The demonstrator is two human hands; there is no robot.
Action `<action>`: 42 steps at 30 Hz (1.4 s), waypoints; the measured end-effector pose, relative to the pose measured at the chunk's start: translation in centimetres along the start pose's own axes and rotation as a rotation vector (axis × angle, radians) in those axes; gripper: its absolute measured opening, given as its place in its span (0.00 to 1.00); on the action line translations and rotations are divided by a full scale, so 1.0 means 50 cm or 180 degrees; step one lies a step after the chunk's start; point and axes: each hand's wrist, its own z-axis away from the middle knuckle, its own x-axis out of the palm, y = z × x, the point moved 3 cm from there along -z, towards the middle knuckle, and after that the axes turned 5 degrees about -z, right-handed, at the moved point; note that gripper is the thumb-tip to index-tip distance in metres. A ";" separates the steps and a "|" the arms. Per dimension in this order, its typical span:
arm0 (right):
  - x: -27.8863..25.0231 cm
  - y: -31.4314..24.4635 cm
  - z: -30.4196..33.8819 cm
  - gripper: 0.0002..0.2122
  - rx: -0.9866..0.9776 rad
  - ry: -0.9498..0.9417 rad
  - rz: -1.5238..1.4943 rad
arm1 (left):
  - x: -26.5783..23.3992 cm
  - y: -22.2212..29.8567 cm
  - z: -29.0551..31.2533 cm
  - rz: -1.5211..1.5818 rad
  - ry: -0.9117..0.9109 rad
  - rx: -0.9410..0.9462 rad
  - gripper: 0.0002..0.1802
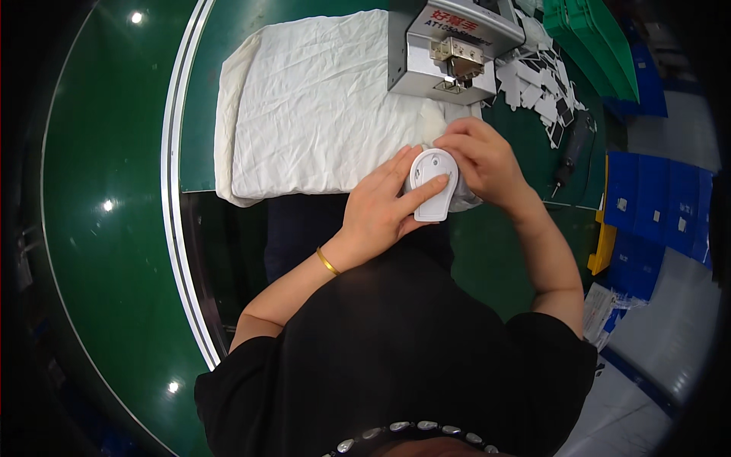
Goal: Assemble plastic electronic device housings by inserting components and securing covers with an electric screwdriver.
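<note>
One white plastic shell [435, 203] on my head cam, by the white cloth's [320, 107] near edge. Left hand [378, 202] pinches it, thumb on top; right hand [485, 158] curls beside it, can't tell if it's gripping anything.

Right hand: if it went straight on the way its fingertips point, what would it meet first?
Probably the left hand, at its fingertips near the rounded end of the white part; depth is unclear.
</note>
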 end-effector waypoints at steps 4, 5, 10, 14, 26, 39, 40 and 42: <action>-0.015 -0.021 -0.016 0.08 -0.0220 0.0263 -0.0038 | -0.005 0.001 -0.008 0.0010 0.0041 -0.0017 0.34; -0.004 -0.036 -0.022 0.07 -0.0653 0.0061 0.0124 | -0.006 -0.001 -0.005 0.0018 0.0026 -0.0013 0.34; 0.026 -0.033 -0.042 0.05 -0.0032 -0.0504 -0.0607 | 0.003 -0.010 -0.001 0.0031 0.0037 0.0065 0.33; 0.009 -0.013 -0.035 0.05 0.0245 -0.0491 -0.0803 | -0.001 -0.001 -0.011 0.0086 -0.0173 0.0057 0.32; -0.022 -0.023 0.046 0.09 0.0196 0.0560 -0.0052 | 0.000 0.000 -0.013 -0.0128 -0.0075 0.0103 0.37; 0.010 -0.043 0.058 0.10 0.0027 0.0904 0.0196 | 0.000 -0.001 -0.007 0.0187 0.0072 -0.0395 0.60; 0.010 -0.036 0.047 0.10 -0.0126 0.0794 0.0201 | 0.001 0.000 -0.006 0.0151 0.0051 -0.0411 0.60; 0.011 -0.037 0.043 0.11 -0.0285 0.0686 0.0283 | 0.006 -0.003 -0.010 0.0181 0.0082 -0.0387 0.60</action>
